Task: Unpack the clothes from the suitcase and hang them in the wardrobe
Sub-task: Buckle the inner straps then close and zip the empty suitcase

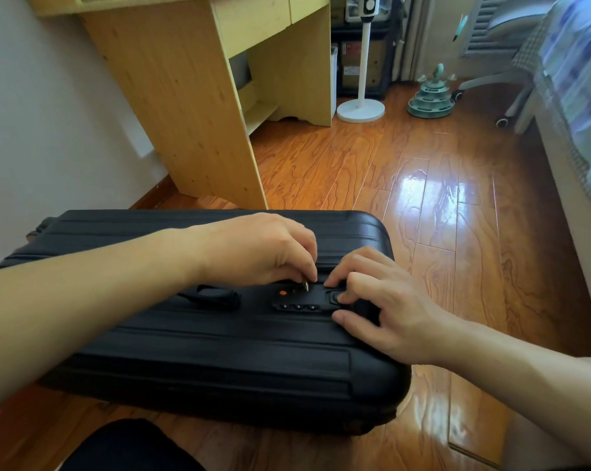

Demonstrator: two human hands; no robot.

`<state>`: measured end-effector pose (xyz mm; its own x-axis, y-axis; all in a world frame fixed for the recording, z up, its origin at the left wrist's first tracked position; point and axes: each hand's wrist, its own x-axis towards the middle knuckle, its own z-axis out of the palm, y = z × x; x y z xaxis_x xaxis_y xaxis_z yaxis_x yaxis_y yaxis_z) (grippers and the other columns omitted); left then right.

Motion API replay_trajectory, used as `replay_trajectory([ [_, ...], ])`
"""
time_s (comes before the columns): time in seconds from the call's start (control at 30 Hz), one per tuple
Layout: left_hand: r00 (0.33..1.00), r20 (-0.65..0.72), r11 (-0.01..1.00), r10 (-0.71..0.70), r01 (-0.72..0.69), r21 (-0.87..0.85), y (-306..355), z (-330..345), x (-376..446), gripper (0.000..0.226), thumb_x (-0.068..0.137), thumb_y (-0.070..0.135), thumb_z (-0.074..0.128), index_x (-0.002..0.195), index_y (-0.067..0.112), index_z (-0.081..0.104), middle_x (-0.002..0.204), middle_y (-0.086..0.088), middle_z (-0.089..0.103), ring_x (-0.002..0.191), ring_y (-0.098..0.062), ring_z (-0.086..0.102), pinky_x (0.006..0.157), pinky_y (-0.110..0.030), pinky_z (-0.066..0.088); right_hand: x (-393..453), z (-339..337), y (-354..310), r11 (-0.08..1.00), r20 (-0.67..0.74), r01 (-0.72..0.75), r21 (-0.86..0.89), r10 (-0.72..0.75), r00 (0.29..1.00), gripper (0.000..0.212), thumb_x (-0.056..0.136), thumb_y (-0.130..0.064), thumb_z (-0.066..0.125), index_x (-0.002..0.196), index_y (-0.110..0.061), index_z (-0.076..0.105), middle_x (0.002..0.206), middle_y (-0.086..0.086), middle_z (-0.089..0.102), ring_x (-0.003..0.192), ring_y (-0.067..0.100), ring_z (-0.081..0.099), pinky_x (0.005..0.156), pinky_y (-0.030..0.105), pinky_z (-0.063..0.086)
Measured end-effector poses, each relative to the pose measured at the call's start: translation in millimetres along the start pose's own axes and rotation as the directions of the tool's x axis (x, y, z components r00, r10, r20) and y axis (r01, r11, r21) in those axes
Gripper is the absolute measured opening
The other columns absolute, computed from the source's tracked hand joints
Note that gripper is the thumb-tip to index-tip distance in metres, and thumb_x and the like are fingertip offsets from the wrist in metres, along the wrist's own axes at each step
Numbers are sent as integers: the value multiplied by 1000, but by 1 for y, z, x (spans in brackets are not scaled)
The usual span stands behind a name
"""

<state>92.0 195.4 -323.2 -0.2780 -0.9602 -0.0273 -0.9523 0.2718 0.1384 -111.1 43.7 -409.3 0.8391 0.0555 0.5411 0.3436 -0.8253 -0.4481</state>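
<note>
A black hard-shell suitcase (192, 355) stands closed on its side on the wooden floor in front of me, handle (215, 297) and combination lock (299, 305) facing up. My left hand (263, 249) pinches a small metal zipper pull (306, 286) at the lock. My right hand (379, 300) rests on the lock's right end, one fingertip pressing the release button (336, 297), thumb against the case's side. No clothes or wardrobe are in view.
A light wooden desk (192, 96) stands against the wall behind the suitcase. A white fan stand (361, 110), a green cat toy tower (430, 96) and an office chair (498, 79) sit further back. A bed (572, 107) runs along the right.
</note>
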Motion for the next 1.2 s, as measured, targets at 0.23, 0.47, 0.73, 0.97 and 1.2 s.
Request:
replay_trajectory([
  [0.23,996,-77,999,36,-33,31,1,3,-7,6,96,19,70,98,21,76,105,8,72,97,-7,66,83,-19,51,0,0,0,1000,2,4,5,-4,1000,19,88,-26,72,82,-13,59,110,-4,62,102,15,53,87,32,45],
  [0.47,993,-35,993,115,-115,24,-2,-6,-7,24,100,28,56,97,18,78,112,7,75,103,-9,70,89,-15,50,1,0,0,1000,6,-3,-2,3,1000,20,89,-29,70,83,-13,59,110,-4,62,101,16,53,87,30,44],
  [0.73,987,-25,988,156,-156,-1,-7,1,-6,23,101,22,58,97,14,79,115,3,75,106,-13,69,92,-12,45,0,0,0,1000,19,-13,-12,13,1000,20,89,-30,70,83,-13,60,110,-4,62,102,16,53,87,32,44],
  [0.97,977,39,977,211,-212,22,-10,-2,4,32,104,27,48,96,16,77,113,5,75,109,-13,66,91,-22,51,1,-2,-1,1000,37,-11,-10,11,999,19,89,-27,71,82,-12,62,110,-3,64,101,17,54,85,37,45],
  [1.2,973,49,967,226,-230,107,-12,7,-1,32,102,23,44,101,15,76,124,0,73,137,-26,52,114,-41,39,1,-2,-1,1000,50,-8,-7,8,999,18,89,-26,70,82,-11,62,110,-5,64,102,17,55,86,38,45],
])
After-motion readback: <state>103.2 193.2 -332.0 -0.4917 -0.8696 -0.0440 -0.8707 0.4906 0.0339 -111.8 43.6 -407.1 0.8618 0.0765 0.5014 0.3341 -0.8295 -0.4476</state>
